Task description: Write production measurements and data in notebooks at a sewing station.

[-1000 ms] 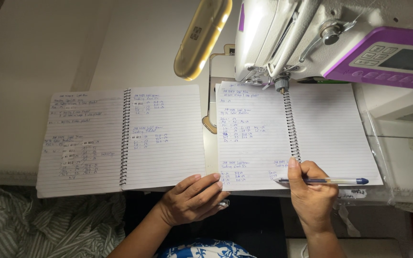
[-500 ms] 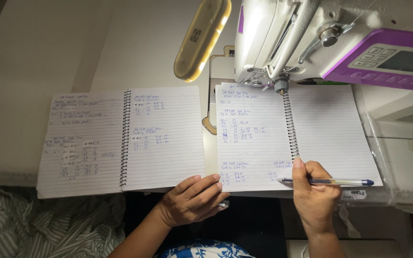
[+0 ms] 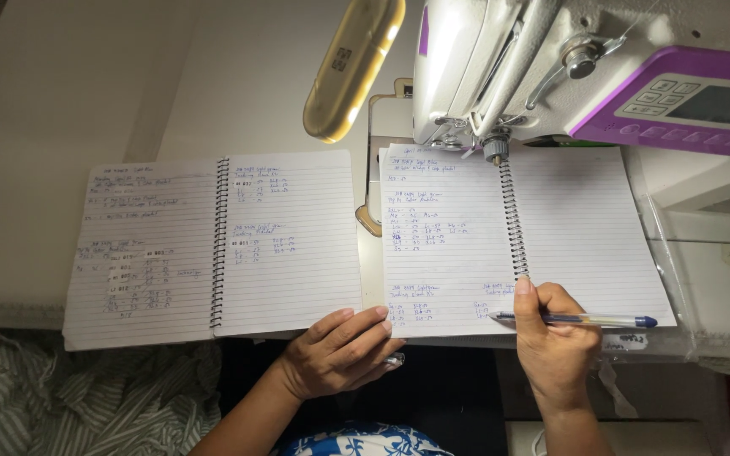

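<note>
The right hand (image 3: 555,346) pinches a pen (image 3: 576,319) in its fingers, tip on the right notebook (image 3: 466,245); the left hand (image 3: 340,355), fingers spread, steadies its lower edge.

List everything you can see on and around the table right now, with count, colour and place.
spiral notebook: 1, white lined pages with blue handwriting, open at left on the table
second spiral notebook: 1, white lined, open at right under the sewing machine head; left page written, right page blank
pen: 1, clear barrel with blue cap, lying across the right notebook's lower edge, in the right hand
sewing machine: 1, white with a purple control panel, top right
lamp: 1, yellowish elongated head, lit, top centre
table: 1, white, bare part at upper left
striped fabric: 1 pile, grey and white, lower left
left hand: 1, resting at the notebooks' bottom edge
right hand: 1, holding the pen
</note>
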